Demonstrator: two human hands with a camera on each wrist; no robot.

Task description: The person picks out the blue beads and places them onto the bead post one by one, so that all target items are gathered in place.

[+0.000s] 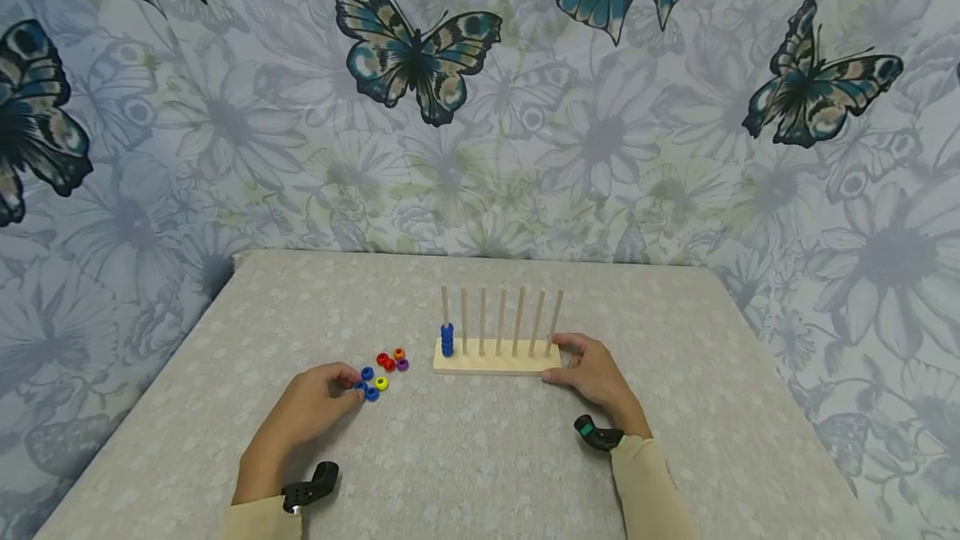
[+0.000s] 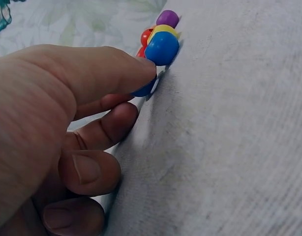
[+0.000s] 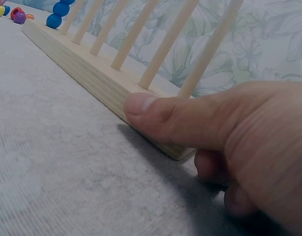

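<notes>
My left hand (image 1: 318, 402) is at the loose beads on the left, its thumb and forefinger pinching a blue bead (image 2: 146, 89) low at the cloth. Just beyond the fingertips lie another blue bead (image 2: 162, 49) and a yellow bead (image 1: 382, 383). At the centre stands a wooden peg stand (image 1: 495, 363) with a row of upright pegs. Its leftmost peg carries several stacked blue beads (image 1: 447, 341); the other pegs are bare. My right hand (image 1: 596, 372) grips the stand's right end, thumb on the front edge (image 3: 141, 104) and fingers behind, partly hidden.
Two red beads (image 1: 386, 362), an orange bead (image 1: 399, 353) and a purple bead (image 1: 402, 365) lie between the left hand and the stand. A pale patterned cloth (image 1: 465, 457) covers the table. Behind it hangs a butterfly-print backdrop (image 1: 525, 190).
</notes>
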